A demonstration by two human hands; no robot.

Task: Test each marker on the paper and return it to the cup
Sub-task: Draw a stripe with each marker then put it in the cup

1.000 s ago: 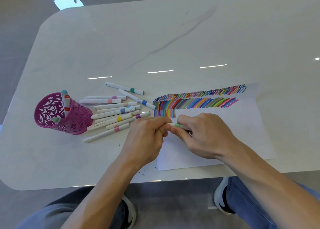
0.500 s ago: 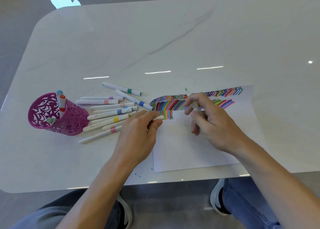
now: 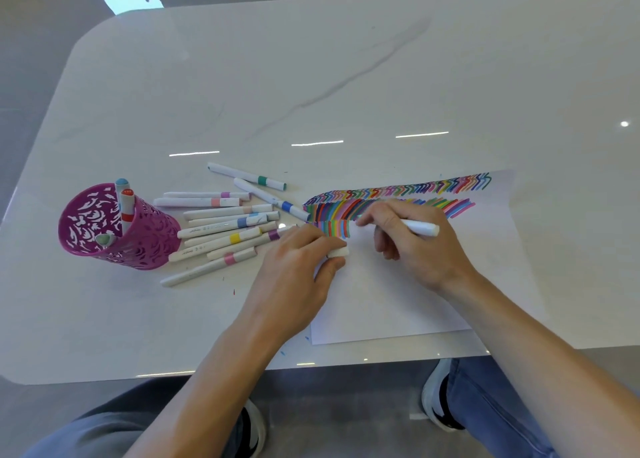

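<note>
My right hand (image 3: 415, 246) grips a white marker (image 3: 420, 228) with its tip down on the paper (image 3: 398, 298), at the right end of the lower row of coloured strokes (image 3: 332, 229). My left hand (image 3: 294, 274) rests on the paper's left edge and pinches the marker's white cap (image 3: 337, 252). A magenta cut-out cup (image 3: 138, 239) stands at the left with three markers in it. Several capped white markers (image 3: 225, 229) lie between the cup and the paper.
The white marble table's (image 3: 311, 76) near edge runs just below my forearms. Small ink specks dot the table near the paper's left corner. My knees and shoes show under the edge.
The marker has been uncapped: my left hand kept the cap and stayed at the paper's edge. My right hand carried the marker up to the coloured rows and set its tip on the paper.
</note>
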